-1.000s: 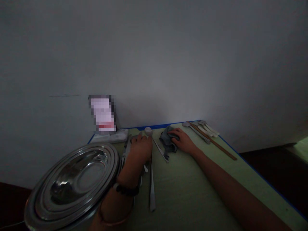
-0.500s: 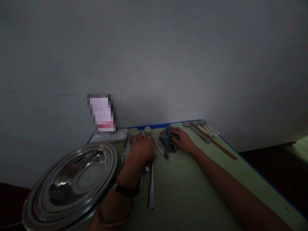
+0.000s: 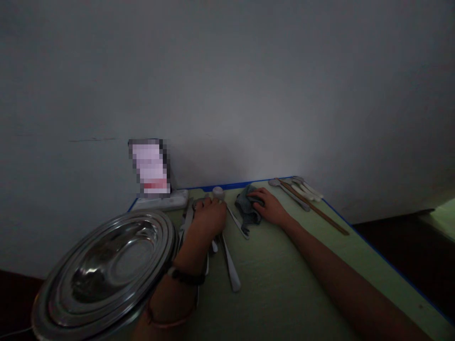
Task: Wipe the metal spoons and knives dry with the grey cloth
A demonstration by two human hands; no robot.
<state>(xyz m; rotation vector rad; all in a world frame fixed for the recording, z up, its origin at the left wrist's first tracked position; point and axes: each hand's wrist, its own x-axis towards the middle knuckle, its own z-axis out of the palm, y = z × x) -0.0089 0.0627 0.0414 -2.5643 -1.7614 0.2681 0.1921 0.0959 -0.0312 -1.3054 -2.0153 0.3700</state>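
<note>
My left hand (image 3: pixel 209 220) lies over a bunch of metal cutlery on the green table (image 3: pixel 284 284), fingers curled down on the pieces. One long metal utensil (image 3: pixel 230 264) sticks out from under the hand, its handle slanting toward me and to the right. A white spoon (image 3: pixel 237 222) lies between my hands. My right hand (image 3: pixel 270 206) rests on a crumpled grey cloth (image 3: pixel 246 207), fingers bent over it.
A stack of steel plates (image 3: pixel 106 272) stands at the near left. A white power strip (image 3: pixel 161 202) and a small white cap (image 3: pixel 218 192) lie by the wall. Several spoons and a wooden stick (image 3: pixel 313 207) lie at the far right. The table's blue edge (image 3: pixel 391 263) runs along the right.
My left hand has swung the long metal utensil so its handle now slants right instead of pointing straight toward me. My right hand stays on the cloth.
</note>
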